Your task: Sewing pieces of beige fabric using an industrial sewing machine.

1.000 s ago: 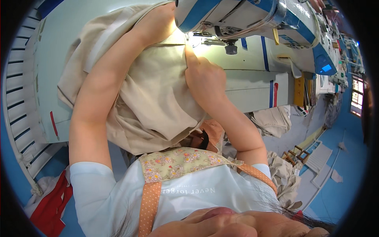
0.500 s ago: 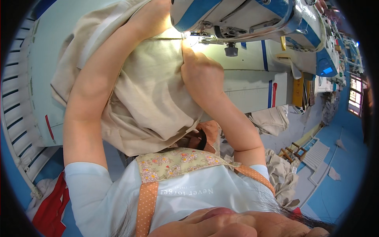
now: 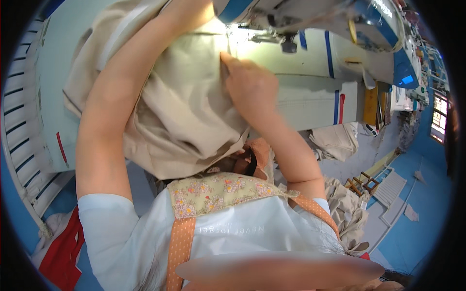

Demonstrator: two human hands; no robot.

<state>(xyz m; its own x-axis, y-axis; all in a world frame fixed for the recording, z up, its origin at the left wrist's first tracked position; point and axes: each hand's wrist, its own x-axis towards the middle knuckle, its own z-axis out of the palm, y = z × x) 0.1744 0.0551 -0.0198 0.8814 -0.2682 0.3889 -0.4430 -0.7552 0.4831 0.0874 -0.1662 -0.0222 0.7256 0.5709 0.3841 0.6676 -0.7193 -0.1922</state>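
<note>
A large piece of beige cloth (image 3: 184,102) lies across the sewing machine's bed and hangs over its front edge toward my lap. My right hand (image 3: 252,85) is closed at the cloth's right edge, its fingers curled and a fingertip at the edge just below the lit needle area. My left forearm reaches over the cloth. Only part of my left hand (image 3: 200,10) shows at the upper edge, beside the machine head, and its fingers are hidden. The blue and white sewing machine (image 3: 310,14) stands above and to the right of my right hand.
The pale green table (image 3: 310,104) carries blue and red tape strips. A white slatted rack (image 3: 17,126) borders the left side. Folded beige cloth (image 3: 335,140) and a crumpled heap (image 3: 344,208) lie at the right. Red cloth (image 3: 63,254) lies at the lower left.
The whole view has shifted up a little. My right hand has drawn slightly back from the needle area along the cloth's edge. The left arm stays across the cloth.
</note>
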